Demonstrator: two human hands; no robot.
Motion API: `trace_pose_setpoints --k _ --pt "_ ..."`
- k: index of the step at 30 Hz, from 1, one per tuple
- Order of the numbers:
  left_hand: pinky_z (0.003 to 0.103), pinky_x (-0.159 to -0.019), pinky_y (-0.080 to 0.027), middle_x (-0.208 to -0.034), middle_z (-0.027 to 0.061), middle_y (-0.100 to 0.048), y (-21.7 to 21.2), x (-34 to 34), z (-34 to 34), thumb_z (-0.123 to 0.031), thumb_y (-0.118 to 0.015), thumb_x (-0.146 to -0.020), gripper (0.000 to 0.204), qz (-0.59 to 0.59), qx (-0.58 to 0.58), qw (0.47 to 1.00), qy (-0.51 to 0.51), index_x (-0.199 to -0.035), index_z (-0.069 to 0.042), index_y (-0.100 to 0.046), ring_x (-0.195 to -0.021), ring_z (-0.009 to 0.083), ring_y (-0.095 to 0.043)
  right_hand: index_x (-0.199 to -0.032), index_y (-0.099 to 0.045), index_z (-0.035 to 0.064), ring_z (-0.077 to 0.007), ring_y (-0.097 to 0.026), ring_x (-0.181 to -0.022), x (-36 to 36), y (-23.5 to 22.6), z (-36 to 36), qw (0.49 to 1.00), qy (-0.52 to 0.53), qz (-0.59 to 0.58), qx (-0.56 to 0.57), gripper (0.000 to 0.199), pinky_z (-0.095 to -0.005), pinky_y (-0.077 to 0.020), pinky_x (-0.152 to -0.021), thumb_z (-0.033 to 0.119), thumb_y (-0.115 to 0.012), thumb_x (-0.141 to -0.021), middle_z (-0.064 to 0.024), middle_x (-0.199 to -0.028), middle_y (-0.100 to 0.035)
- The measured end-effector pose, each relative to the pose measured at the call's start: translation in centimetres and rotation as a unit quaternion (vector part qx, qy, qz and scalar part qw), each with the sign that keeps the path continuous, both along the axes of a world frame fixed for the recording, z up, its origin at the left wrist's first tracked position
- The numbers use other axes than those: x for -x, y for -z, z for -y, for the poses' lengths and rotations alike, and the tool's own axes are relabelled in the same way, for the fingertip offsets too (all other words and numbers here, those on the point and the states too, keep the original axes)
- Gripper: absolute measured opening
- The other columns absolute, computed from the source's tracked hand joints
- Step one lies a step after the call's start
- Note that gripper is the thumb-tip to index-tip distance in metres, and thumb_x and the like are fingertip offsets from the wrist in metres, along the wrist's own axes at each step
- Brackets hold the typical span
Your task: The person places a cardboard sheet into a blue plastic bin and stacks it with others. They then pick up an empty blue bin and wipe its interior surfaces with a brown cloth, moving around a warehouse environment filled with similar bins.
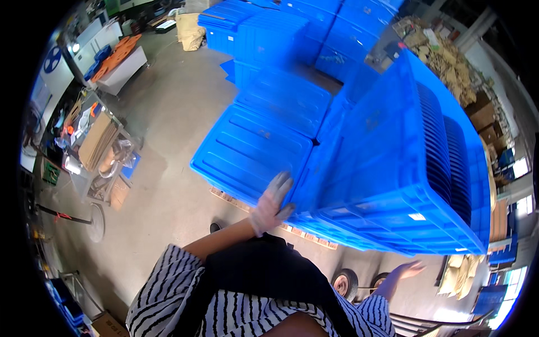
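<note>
In the head view, the left hand [272, 203], in a pale glove, reaches across the body to the near right corner of a lidded blue box [250, 154]. Its fingers lie together and nearly straight, with the thumb apart; it grips nothing that shows, and whether it presses on the lid or only hovers is hard to tell. The right hand [411, 269] is held out to the side, fingers loosely extended and nothing in them, near the lower edge of a large blue crate [365, 163] but apart from it in the picture.

That crate rises to the right of the lidded box, with ridged dark-blue pieces [435, 146] in two rows inside its rim. The lens bends its edges, so any tilt is uncertain. The lidded box sits over a wooden pallet [311, 235].

So bulky a crate probably handles best with both hands set wide on its rim or ribs, since one palm would let it swing. Fingertips are best kept out of the seam between crate and box. Footing matters too: a cart wheel [344, 283] stands close by the body, so small steps and a straight back seem wise.
</note>
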State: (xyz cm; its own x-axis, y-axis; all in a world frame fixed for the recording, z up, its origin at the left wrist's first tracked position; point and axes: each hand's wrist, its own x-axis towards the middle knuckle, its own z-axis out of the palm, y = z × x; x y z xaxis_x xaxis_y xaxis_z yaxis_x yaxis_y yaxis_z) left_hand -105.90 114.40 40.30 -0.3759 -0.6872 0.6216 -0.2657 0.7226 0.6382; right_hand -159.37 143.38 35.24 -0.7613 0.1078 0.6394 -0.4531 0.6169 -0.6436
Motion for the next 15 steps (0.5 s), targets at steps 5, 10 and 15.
trace_pose_setpoints --k 5,10,15 --pt "0.044 -0.096 -0.041 -0.121 0.0223 -0.056 12.4 -20.6 -1.3 -0.038 -0.045 -0.090 0.050 0.494 -0.460 0.725 0.138 -0.129 -0.006 -0.046 -0.111 0.0380 -0.054 -0.137 -0.032 -0.0015 -0.0372 -0.038 -0.126 -27.2 19.0 4.9 0.896 -0.199 0.366 -0.151 0.062 -0.0451 -0.0306 -0.106 0.044 -0.040 -0.095 -0.0253 -0.139 -0.034" --pt "0.043 -0.095 -0.042 -0.123 0.0192 -0.055 12.1 -38.0 -3.0 -0.046 -0.038 -0.094 0.051 0.366 -0.530 0.765 -0.021 -0.128 -0.009 -0.047 -0.111 0.0382 -0.053 -0.132 -0.037 -0.0001 -0.0365 -0.042 -0.121 -49.9 20.6 21.5 0.577 -0.612 0.432 -0.325 0.059 -0.0450 -0.0333 -0.102 0.045 -0.040 -0.095 -0.0233 -0.134 -0.039" --pt "0.044 -0.092 -0.043 -0.123 0.0201 -0.055 12.8 -49.3 -4.6 -0.052 -0.040 -0.091 0.059 0.376 -0.537 0.701 -0.281 -0.132 -0.010 -0.041 -0.111 0.0350 -0.054 -0.128 -0.042 0.0013 -0.0358 -0.046 -0.117 -61.1 18.3 35.6 0.434 -0.714 0.349 -0.425 0.057 -0.0449 -0.0360 -0.099 0.047 -0.039 -0.094 -0.0212 -0.129 -0.044"
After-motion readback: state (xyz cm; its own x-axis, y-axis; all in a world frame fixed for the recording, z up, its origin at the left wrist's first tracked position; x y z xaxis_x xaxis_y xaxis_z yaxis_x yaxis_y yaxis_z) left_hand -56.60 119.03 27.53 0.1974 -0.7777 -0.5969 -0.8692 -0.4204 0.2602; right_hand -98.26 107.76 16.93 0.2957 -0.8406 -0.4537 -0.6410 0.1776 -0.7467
